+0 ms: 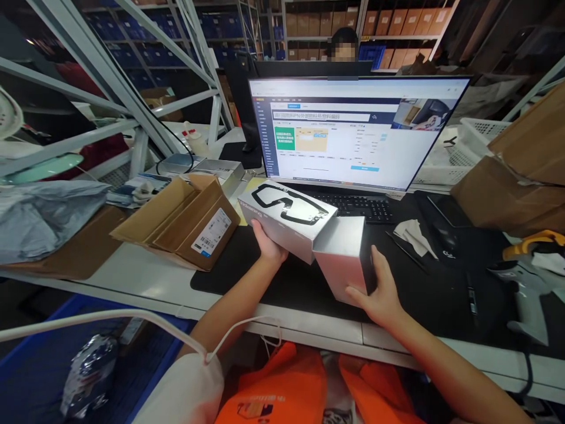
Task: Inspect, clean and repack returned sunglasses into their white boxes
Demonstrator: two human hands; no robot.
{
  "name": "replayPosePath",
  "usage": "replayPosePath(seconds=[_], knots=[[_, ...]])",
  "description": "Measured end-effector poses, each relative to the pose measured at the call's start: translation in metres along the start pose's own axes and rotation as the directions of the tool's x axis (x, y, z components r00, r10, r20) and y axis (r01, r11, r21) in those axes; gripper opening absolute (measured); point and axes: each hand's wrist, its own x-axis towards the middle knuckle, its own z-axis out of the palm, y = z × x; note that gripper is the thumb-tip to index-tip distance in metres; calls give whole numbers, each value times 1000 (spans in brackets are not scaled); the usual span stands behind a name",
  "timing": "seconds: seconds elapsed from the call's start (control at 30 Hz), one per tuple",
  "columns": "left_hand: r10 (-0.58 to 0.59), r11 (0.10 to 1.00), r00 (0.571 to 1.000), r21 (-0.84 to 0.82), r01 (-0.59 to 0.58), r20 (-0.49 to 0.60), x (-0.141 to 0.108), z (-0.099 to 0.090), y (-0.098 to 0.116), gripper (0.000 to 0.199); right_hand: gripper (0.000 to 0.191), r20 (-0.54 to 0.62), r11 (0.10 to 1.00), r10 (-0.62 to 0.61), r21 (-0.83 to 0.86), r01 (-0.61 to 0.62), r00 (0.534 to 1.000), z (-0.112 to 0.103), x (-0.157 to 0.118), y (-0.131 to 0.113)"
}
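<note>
A white box with a black angular outline printed on top [286,212] is held up by my left hand [268,242], whose fingers go under its near left side. My right hand [380,290] grips a plain silvery-white box [339,259] by its dark right side and lower edge. The two boxes meet at the white box's right end, above the black desk mat [295,282]. What lies inside either box is hidden. Left of them sits an open brown carton [180,221] with a shipping label on its side.
Behind the boxes stand a lit monitor [348,135] and a keyboard [362,207]. To the right lie a crumpled tissue [415,237], a mouse [445,237], a pen [472,297] and a scanner [527,297]. A blue bin [154,365] is below left. A person sits beyond the monitor.
</note>
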Motion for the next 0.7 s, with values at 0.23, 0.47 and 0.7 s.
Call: replayPosePath(seconds=[0.23, 0.47, 0.7], knots=[[162, 977, 983, 125, -172, 86, -12, 0, -8, 83, 104, -7, 998, 59, -33, -60, 998, -7, 3, 1], [207, 964, 973, 146, -221, 102, 1, -2, 13, 87, 95, 278, 989, 104, -128, -71, 955, -4, 5, -4], [226, 957, 965, 156, -245, 129, 4, -4, 33, 92, 82, 315, 980, 10, -191, 53, 949, -4, 7, -16]])
